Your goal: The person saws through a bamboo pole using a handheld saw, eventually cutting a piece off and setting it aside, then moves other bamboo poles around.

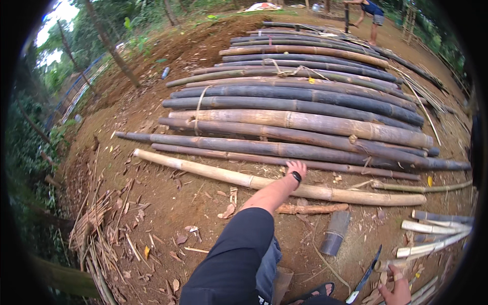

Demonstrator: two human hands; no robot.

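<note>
My left hand (296, 166), with a dark watch (296, 176) on its wrist, reaches forward with fingers spread. It is over a thin brown bamboo pole (239, 156), at the near side of the stack; whether it touches the pole I cannot tell. Just below it, a pale bamboo pole (218, 174) lies on the ground, and my forearm crosses it. At the lower right my right hand (396, 288) has its thumb and fingers apart. Its fingertips are beside a short tan bamboo piece (389, 265). A long knife (369, 269) with a dark blade lies left of that hand.
Large bamboo poles (305, 119) lie side by side ahead, some tied with strips. A short grey bamboo section (335, 234) and a brown stick (312, 209) are near my feet. Split pieces (432, 236) lie right, thin sticks (94, 223) left. Another person (373, 12) bends far right.
</note>
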